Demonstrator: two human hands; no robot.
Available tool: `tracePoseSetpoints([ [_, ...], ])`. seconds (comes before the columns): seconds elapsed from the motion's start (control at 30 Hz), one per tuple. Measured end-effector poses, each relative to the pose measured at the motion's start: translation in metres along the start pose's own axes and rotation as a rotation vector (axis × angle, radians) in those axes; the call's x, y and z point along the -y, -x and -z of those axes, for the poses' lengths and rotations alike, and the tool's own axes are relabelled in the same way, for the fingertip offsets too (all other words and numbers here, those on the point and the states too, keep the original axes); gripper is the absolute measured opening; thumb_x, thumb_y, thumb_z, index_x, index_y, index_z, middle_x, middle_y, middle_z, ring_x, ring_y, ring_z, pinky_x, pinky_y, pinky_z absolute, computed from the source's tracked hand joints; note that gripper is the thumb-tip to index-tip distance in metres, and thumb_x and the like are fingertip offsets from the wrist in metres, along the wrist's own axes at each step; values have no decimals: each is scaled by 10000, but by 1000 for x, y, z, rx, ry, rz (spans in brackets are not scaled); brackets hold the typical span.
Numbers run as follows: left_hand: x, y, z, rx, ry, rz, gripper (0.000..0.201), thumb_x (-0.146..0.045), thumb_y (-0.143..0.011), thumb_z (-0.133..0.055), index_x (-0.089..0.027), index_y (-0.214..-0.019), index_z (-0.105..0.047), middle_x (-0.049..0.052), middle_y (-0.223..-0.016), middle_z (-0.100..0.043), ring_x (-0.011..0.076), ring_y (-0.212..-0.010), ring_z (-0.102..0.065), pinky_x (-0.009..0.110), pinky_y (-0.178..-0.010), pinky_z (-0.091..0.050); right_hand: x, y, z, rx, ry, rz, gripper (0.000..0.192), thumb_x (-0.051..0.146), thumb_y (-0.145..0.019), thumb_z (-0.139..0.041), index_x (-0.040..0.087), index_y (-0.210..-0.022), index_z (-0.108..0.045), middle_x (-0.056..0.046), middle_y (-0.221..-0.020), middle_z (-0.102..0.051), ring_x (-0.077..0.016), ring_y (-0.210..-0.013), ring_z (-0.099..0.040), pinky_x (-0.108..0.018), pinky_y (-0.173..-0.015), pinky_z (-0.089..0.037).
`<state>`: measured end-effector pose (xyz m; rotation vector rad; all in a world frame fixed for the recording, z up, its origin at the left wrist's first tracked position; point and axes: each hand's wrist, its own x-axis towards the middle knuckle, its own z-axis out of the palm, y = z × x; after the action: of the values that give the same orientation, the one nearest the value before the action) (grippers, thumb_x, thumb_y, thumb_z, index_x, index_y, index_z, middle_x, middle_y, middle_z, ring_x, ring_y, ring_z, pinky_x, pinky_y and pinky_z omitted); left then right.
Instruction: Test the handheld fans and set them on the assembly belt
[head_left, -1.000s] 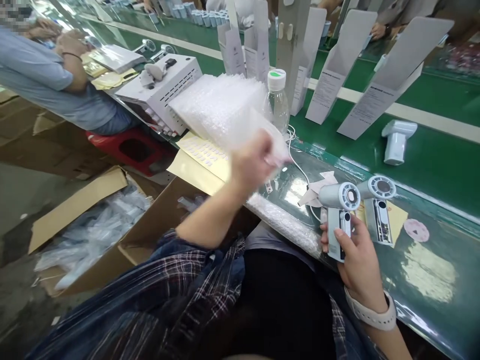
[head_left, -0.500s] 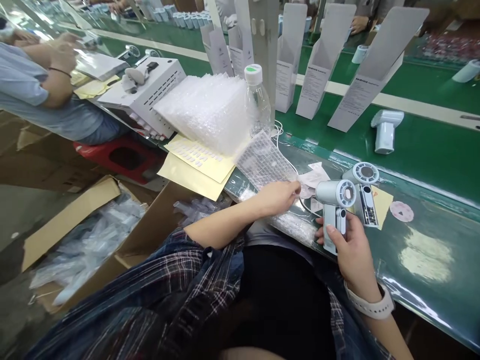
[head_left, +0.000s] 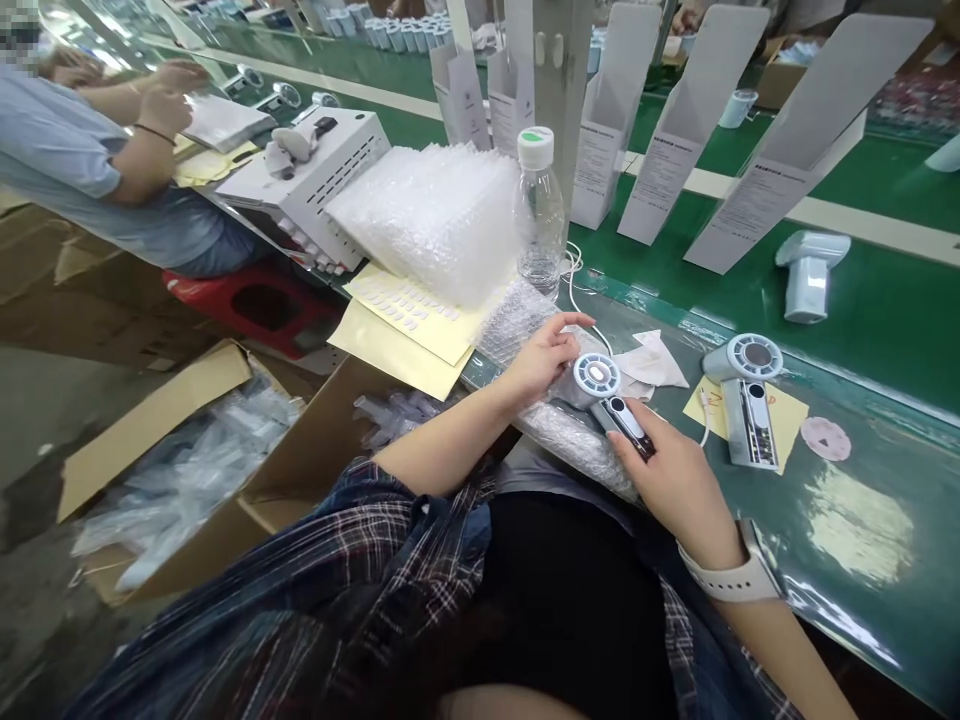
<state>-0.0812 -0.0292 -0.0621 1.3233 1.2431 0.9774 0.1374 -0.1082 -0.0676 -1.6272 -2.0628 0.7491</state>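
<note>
My right hand grips a small grey handheld fan by its handle, tilted with the round head pointing left. My left hand holds a clear bubble-wrap bag at the fan's head, fingers touching both. A second grey fan lies flat on a yellow sheet to the right. A thick pile of bubble-wrap bags sits behind my left hand.
A water bottle stands beside the pile. White open cartons stand on the green belt, with another fan upright. Yellow sticker sheets overhang the edge. A seated person works at left; cardboard boxes lie on the floor.
My left hand carried a bubble-wrap bag from the pile down to the table edge. My right hand tipped the fan over and moved it left to the bag.
</note>
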Motion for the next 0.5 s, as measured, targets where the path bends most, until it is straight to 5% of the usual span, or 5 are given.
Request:
tracePoseSetpoints([
  [0.13, -25, 29, -3, 259, -661, -595, 473, -156, -1014, -459, -303, -1428, -632, -3, -827, -624, 162, -723, -537, 299, -672, -400, 20, 6, -2, -41, 186, 10, 508, 489, -1010, -489, 178, -1307, -759, -186, -1043, -803, -334, -784, -750, -401, -639, -536],
  [0.23, -50, 50, 0, 411, -1080, -925, 515, -140, -1065, -437, -351, -1503, -607, 7, -897, -693, 170, -750, -564, 335, -613, -355, 30, 4, 9, -63, -77, -56, 382, 527, -957, -581, 204, -1046, -765, -144, -845, -752, -271, -645, -662, -357, -552, -469],
  [0.37, -67, 58, 9, 276, -1234, -996, 581, -94, -1062, -432, -300, -1603, -487, -15, -823, -671, 172, -719, -565, 351, -572, -351, 34, -6, 34, -10, -706, -261, 505, 749, -961, -529, 259, -865, -601, -15, -575, -576, -199, -482, -553, -302, -410, -385],
  [0.5, -72, 54, 11, 188, -897, -900, 499, -166, -1098, -400, -253, -1590, -411, -23, -810, -665, 158, -757, -628, 293, -691, -496, 48, 1, 47, 242, -991, -209, 619, 797, -928, -603, 225, -1163, -633, -41, -770, -729, -177, -471, -617, -282, -372, -420],
])
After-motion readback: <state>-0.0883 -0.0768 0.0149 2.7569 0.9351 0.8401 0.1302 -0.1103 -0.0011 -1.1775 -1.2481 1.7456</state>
